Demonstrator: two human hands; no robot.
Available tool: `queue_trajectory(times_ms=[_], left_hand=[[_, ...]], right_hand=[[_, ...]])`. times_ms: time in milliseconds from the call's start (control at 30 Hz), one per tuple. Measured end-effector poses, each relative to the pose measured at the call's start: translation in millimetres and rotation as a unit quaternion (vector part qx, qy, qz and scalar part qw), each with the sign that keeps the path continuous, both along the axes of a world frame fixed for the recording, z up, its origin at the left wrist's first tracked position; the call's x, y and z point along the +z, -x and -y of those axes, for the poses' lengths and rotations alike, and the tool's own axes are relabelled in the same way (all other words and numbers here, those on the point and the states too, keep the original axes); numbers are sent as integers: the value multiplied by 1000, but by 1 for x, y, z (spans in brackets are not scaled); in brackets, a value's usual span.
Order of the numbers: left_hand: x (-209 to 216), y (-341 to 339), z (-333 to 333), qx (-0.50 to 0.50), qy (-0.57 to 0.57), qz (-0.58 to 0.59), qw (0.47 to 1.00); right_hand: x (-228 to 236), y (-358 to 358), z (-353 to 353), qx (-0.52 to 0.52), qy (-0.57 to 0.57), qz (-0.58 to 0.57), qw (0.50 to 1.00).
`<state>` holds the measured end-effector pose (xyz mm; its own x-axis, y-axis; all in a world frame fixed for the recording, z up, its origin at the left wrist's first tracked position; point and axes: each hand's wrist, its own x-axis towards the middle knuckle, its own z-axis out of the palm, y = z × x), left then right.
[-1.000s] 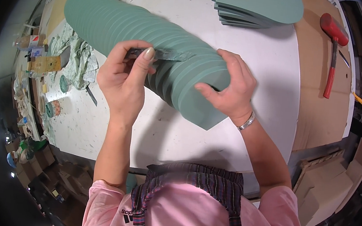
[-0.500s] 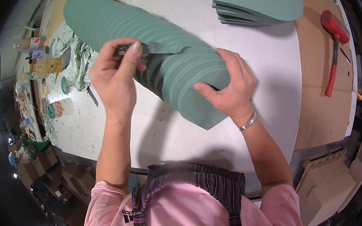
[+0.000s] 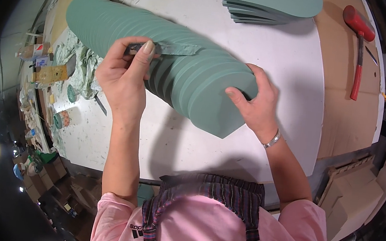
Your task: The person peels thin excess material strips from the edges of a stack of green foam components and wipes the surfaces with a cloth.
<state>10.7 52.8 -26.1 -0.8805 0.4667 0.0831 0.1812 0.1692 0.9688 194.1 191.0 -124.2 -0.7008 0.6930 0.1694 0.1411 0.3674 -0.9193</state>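
A long row of overlapping green sheets (image 3: 161,60), each rounded at one end, lies slantwise across the table like a fanned stack. My left hand (image 3: 124,78) is closed round the dark handle of a putty knife (image 3: 177,49). Its flat blade is smeared with green and hangs over the top of the row, close to the sheets; whether it touches them I cannot tell. At the near right end, my right hand (image 3: 258,106) grips the edge of the foremost green sheet (image 3: 220,107), thumb on its face and fingers over the rim.
Another stack of green sheets (image 3: 271,1) sits at the back. On brown board at the right lies a red mallet (image 3: 359,37). Crumpled, green-stained plastic (image 3: 84,59), a bottle of yellowish liquid (image 3: 49,73) and a dark blade (image 3: 101,105) are at the left. Cardboard boxes (image 3: 347,198) stand below right.
My right hand has shifted to the right along the end of the row, and the foremost sheet's face shows more. The putty knife's blade has moved slightly right; my left hand stays nearly in place.
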Motion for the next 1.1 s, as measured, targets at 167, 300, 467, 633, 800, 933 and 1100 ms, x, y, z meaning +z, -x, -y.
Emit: queue_trajectory(times_ms=[167,300,467,633,800,933,1100], left_hand=[[0,1,-2,4,11,-4,1000],[-1,0,-1,-9,10,-14,1000],[-2,2,1,4,2,-8,1000],[4,-2,6,-1,-36,10,999],[10,-24,5,-54,-12,53,997],[7,-31,1,-74,6,64,995],[5,-33,-4,-67,31,54,996]], right_hand=[[-8,-1,0,-12,-43,-16,999],[-9,0,1,-14,-39,-17,999],[-10,-1,2,-20,-43,-18,999],[-9,-1,4,-27,-47,-25,998],[-10,-1,3,-31,-54,-31,998],[-9,-1,4,-31,-81,-30,996],[-10,-3,3,-25,-89,-28,995]])
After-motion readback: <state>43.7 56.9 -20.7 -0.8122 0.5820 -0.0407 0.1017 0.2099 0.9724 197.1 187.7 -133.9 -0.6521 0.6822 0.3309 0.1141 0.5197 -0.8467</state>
